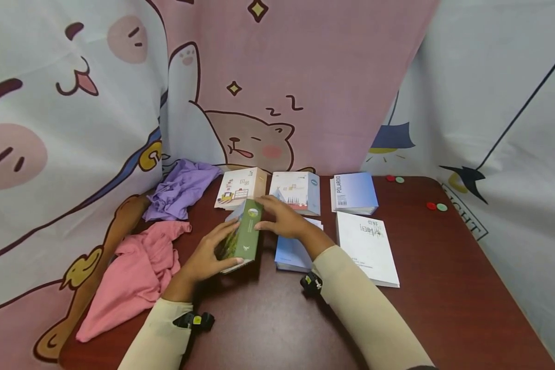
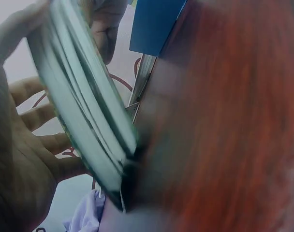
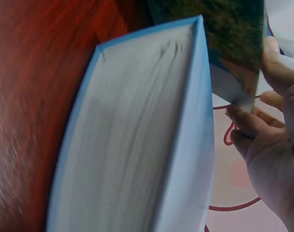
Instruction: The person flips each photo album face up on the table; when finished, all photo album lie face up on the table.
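Observation:
Both hands hold a thick green hardcover book (image 1: 247,231), tilted over the table, its green spine and landscape-printed cover showing in the head view. My left hand (image 1: 208,255) grips its lower left part, thumb along the bottom edge. In the left wrist view the book's pale page edges (image 2: 84,96) face the camera, with fingers spread behind the cover. At the upper right end, my right hand (image 1: 282,218) grips the book between thumb and fingers. In the right wrist view, its thumb lies at the edge of the printed cover (image 3: 234,29).
Behind the green book stand two white illustrated books (image 1: 240,187), (image 1: 289,187). A blue POLAROID book (image 1: 356,191), a white book (image 1: 367,246) and a blue book (image 1: 291,252) lie rightward. Purple cloth (image 1: 182,187) and pink cloth (image 1: 139,267) lie left. Small red and green discs (image 1: 441,207) sit far right.

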Demonstrator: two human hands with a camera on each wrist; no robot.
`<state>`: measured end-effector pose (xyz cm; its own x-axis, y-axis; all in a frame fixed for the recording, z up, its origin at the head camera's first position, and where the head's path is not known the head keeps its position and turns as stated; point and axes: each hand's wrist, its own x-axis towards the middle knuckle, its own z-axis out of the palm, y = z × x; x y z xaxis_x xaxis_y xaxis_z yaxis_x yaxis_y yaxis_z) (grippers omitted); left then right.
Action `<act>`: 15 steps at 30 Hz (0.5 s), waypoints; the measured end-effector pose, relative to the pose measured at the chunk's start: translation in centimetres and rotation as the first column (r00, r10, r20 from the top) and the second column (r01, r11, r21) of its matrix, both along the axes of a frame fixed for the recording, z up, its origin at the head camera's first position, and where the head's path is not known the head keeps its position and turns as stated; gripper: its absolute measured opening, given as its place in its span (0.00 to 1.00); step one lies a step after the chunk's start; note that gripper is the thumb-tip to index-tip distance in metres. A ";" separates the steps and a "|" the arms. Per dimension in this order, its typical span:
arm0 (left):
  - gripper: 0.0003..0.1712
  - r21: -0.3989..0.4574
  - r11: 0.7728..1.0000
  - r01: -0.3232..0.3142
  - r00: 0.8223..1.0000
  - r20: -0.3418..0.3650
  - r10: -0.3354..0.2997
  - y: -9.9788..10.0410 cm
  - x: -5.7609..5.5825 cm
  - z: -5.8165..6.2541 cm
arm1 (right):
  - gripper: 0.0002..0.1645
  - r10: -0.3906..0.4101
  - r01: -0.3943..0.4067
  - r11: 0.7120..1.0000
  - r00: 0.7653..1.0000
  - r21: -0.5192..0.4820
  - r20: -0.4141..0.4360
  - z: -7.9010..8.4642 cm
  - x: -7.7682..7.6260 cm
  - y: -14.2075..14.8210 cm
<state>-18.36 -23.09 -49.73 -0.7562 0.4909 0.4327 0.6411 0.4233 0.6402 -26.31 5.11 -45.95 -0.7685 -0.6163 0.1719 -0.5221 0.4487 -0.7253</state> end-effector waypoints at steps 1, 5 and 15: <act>0.53 0.022 1.000 0.007 1.000 -0.001 -0.007 0.0 0.0 0.0 | 0.51 -0.008 0.008 0.999 1.000 -0.031 0.003 0.0 0.1 -0.1; 0.53 0.150 0.986 0.066 0.996 0.049 -0.074 0.0 0.0 0.1 | 0.50 -0.027 0.032 0.989 0.999 -0.146 0.033 0.0 0.8 -0.7; 0.52 0.405 0.889 0.213 0.940 0.164 -0.300 0.1 0.3 0.6 | 0.48 -0.036 0.046 0.969 0.998 -0.242 0.044 0.5 2.0 -2.2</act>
<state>-18.03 -23.01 -49.09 -0.7220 0.5135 0.4638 0.5211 -0.0374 0.8527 -24.35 2.87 -45.46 -0.8012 -0.5277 0.2821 -0.4762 0.2768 -0.8346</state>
